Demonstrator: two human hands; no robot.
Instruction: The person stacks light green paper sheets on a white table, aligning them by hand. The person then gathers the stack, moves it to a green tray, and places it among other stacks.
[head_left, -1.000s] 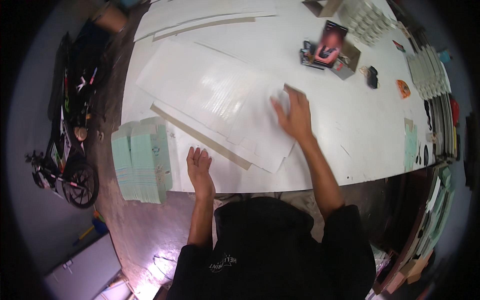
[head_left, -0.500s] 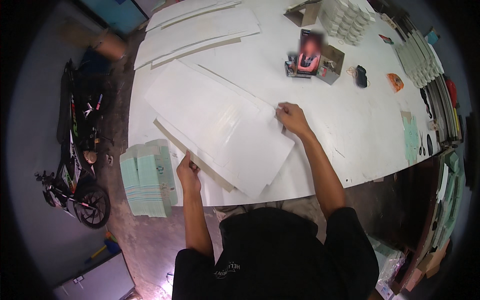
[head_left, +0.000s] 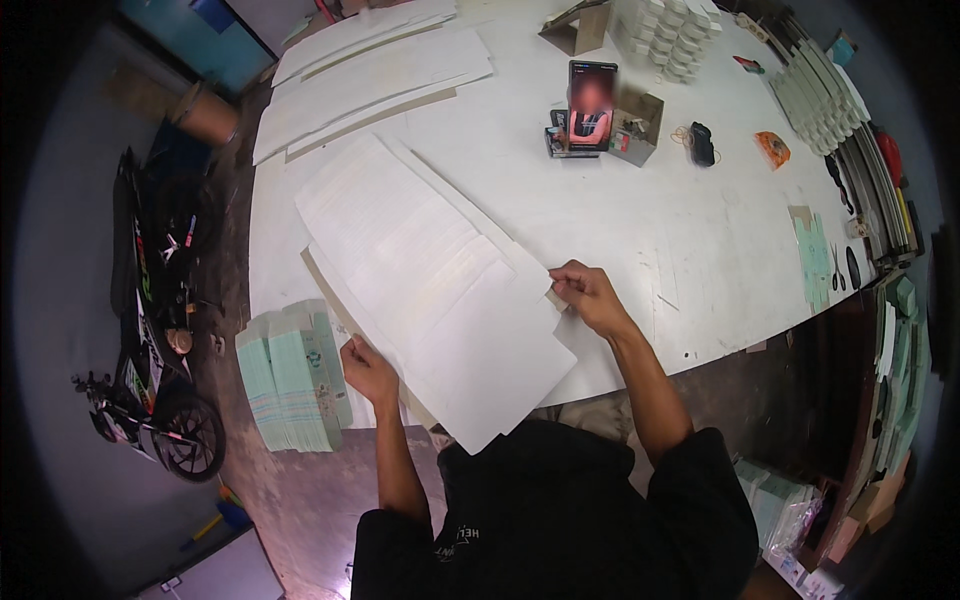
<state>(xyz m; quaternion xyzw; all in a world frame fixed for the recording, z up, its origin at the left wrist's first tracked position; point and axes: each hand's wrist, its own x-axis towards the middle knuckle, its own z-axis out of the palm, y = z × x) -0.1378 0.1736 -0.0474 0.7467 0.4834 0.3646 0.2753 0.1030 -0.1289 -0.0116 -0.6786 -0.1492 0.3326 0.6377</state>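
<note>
A large white cardboard sheet [head_left: 430,290] lies slanted across the near left of the table, with grey-brown board edges showing under it. Its near corner reaches past the table edge, over my lap. My left hand [head_left: 369,372] is closed at the left edge of these sheets, its fingertips partly hidden. On the opposite edge, my right hand [head_left: 590,297] pinches the cardboard between thumb and fingers. Just left of my left hand stands a bundle of folded light-green card pieces [head_left: 290,380].
More white sheets [head_left: 370,85] lie at the far left. A phone [head_left: 592,108] leans by a small open box [head_left: 636,128]; stacked white pieces [head_left: 672,35] stand behind. An orange tape dispenser [head_left: 772,149] and scissors [head_left: 838,268] are right. A motorbike [head_left: 150,340] stands left on the floor.
The white sheet has slid toward my body, its near corner now past the table edge. Both hands have come nearer with it, still at its two sides.
</note>
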